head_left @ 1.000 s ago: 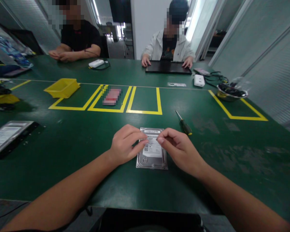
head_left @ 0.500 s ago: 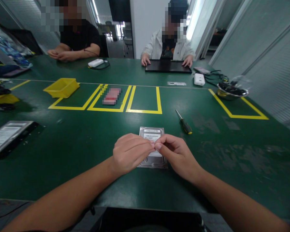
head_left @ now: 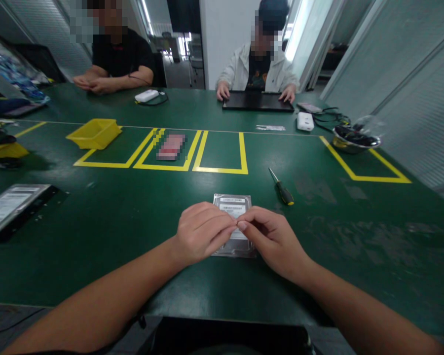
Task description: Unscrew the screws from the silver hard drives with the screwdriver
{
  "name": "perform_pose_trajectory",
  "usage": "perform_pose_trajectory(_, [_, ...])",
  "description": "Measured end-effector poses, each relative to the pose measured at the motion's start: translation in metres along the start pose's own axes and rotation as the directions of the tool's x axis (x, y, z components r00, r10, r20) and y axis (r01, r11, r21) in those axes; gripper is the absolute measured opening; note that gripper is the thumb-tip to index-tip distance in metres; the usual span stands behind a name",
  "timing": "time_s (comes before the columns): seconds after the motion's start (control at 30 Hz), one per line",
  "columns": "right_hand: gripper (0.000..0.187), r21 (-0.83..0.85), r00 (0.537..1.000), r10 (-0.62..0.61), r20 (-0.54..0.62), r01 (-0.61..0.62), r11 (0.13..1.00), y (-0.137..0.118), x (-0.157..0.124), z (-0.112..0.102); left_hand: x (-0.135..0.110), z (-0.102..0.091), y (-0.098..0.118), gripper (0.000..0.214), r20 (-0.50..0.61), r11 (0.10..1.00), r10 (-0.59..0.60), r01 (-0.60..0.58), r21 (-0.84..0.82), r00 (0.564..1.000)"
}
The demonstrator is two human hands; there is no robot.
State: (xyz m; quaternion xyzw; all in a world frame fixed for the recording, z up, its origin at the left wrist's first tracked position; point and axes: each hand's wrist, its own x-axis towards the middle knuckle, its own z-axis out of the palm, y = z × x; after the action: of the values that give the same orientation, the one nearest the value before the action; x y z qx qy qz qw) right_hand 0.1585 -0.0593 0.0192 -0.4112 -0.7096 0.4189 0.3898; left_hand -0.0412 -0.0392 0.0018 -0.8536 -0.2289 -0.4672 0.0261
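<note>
A silver hard drive [head_left: 237,249] with a white label lies flat on the green table, partly covered by my hands. Over it, my left hand [head_left: 205,232] is closed, thumb and fingers pinched together. My right hand [head_left: 276,239] is pinched too, and its fingertips meet those of the left above the label. Whatever sits between the fingertips is too small or hidden to make out. To the right of the drive, a screwdriver [head_left: 284,192] with a black and yellow handle lies with its tip pointing away from me.
At the left lies another hard drive [head_left: 13,207], with small bits beside it. Farther back are a yellow bin [head_left: 95,134], a pinkish-red card-like item [head_left: 171,147] and a metal bowl [head_left: 356,143] of dark parts. Across the table, one person's hands rest on a black panel [head_left: 258,101]; another person sits left.
My left hand has shifted very slightly to the right, its fingertips closer against the right hand's. The drive and screwdriver stay where they were.
</note>
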Motion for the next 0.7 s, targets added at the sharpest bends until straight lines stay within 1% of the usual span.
perform_pose_trajectory(0.1, [0.017, -0.001, 1.000, -0.013, 0.019, 0.013, 1.000, 0.000, -0.001, -0.001, -0.001, 0.000, -0.001, 0.011, -0.002, 1.000, 0.014, -0.014, 0.003, 1.000])
perform_pose_trajectory(0.2, [0.020, -0.008, 0.998, -0.056, 0.034, 0.057, 0.998, -0.002, -0.002, -0.001, -0.002, -0.002, -0.003, 0.016, -0.011, 0.997, 0.047, -0.047, 0.062, 0.999])
perform_pose_trajectory(0.33, [0.026, -0.035, 0.987, -0.106, 0.117, 0.110, 0.993, -0.007, -0.005, -0.004, -0.004, -0.004, -0.006, 0.018, -0.023, 0.985, 0.081, -0.077, 0.156, 0.996])
perform_pose_trajectory(0.4, [0.026, -0.123, 0.986, -0.095, 0.137, 0.112, 0.986, -0.009, -0.006, -0.009, -0.005, -0.003, -0.007, 0.017, -0.005, 0.988, 0.048, -0.046, 0.150, 0.999])
perform_pose_trajectory(0.47, [0.024, -0.270, 0.987, -0.086, 0.134, 0.120, 0.955, -0.010, -0.008, -0.016, -0.007, -0.001, -0.008, 0.015, 0.011, 0.993, -0.015, 0.014, 0.118, 1.000])
perform_pose_trajectory(0.53, [0.021, -0.416, 0.985, -0.081, 0.154, 0.139, 0.899, -0.009, -0.009, -0.024, -0.007, 0.000, -0.010, 0.011, 0.019, 0.994, -0.075, 0.073, 0.085, 0.997])
perform_pose_trajectory(0.6, [0.021, -0.532, 0.982, -0.039, 0.187, 0.134, 0.836, -0.004, -0.012, -0.032, -0.007, 0.001, -0.011, 0.008, 0.028, 0.992, -0.111, 0.109, 0.064, 0.993])
perform_pose_trajectory(0.67, [0.024, -0.614, 0.980, 0.004, 0.198, 0.121, 0.780, 0.003, -0.015, -0.038, -0.007, 0.001, -0.012, 0.008, 0.042, 0.991, -0.128, 0.126, 0.045, 0.991])
perform_pose_trajectory(0.7, [0.028, -0.638, 0.980, 0.005, 0.201, 0.127, 0.759, 0.007, -0.017, -0.040, -0.006, 0.001, -0.012, 0.008, 0.048, 0.991, -0.130, 0.129, 0.037, 0.990])
